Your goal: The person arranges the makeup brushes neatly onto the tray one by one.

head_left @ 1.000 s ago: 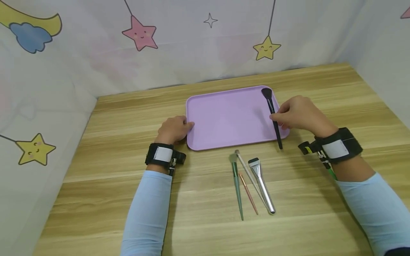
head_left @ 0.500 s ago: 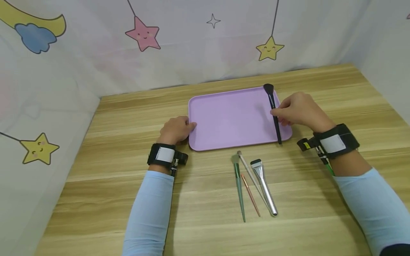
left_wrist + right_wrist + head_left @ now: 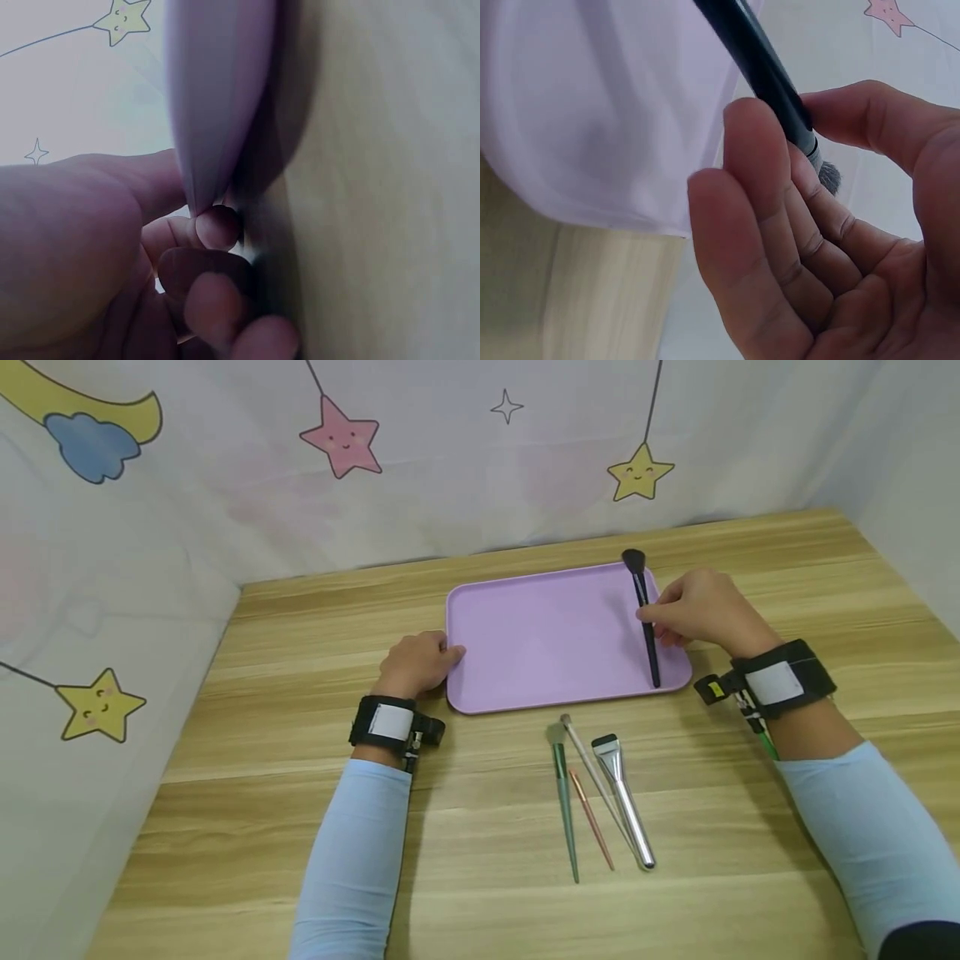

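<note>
In the head view, my right hand (image 3: 701, 606) pinches a black makeup brush (image 3: 651, 653) between thumb and fingers, above the right end of a lilac tray (image 3: 540, 643). The dark bristle head points to the far side, overlapping the tray's back rim. The right wrist view has the black handle (image 3: 754, 56) between the thumb and the first fingers, the other fingers loosely bent. At the tray's left edge, my left hand (image 3: 416, 662) grips the rim. Seen from the left wrist, its thumb lies along the tray's upper side (image 3: 217, 82) with fingertips (image 3: 217, 227) below the edge.
In front of the tray lie several makeup brushes: a green one (image 3: 564, 802), a short copper-coloured one (image 3: 592, 820), a thin pale one (image 3: 600, 785) and a flat-topped silver one (image 3: 630, 806). Behind the wooden table (image 3: 300, 693) hangs a star-printed cloth (image 3: 450, 493).
My right hand has carried the black brush slightly toward the back, so its handle end now lies over the tray instead of past the front rim. The left hand keeps its hold.
</note>
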The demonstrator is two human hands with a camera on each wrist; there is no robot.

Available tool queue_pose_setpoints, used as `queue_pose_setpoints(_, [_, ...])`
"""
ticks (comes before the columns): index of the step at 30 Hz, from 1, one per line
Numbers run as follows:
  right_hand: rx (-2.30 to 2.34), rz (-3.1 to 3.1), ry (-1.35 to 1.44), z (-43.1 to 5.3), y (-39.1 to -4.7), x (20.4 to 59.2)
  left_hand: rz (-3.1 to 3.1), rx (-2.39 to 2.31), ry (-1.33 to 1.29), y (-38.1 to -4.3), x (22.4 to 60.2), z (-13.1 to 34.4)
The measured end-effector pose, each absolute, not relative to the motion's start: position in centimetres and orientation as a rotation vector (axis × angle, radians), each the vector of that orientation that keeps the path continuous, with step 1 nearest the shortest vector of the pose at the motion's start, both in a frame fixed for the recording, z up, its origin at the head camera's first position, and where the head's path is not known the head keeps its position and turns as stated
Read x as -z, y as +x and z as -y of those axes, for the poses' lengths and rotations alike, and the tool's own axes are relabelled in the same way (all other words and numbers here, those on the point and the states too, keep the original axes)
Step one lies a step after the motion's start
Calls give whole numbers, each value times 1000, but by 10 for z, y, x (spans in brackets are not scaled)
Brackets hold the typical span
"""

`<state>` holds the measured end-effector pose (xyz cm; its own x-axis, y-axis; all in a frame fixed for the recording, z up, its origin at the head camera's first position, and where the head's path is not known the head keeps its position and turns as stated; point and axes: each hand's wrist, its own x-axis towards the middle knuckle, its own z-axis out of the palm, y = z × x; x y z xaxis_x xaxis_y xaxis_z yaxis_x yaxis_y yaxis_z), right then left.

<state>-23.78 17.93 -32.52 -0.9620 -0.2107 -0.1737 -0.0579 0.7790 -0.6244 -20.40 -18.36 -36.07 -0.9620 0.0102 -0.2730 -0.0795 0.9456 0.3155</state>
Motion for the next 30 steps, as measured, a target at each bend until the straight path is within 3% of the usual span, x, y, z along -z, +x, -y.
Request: queue_pose_setpoints(30, [712, -2987, -241, -170, -241, 355, -2825, -477, -46, -204, 361, 185])
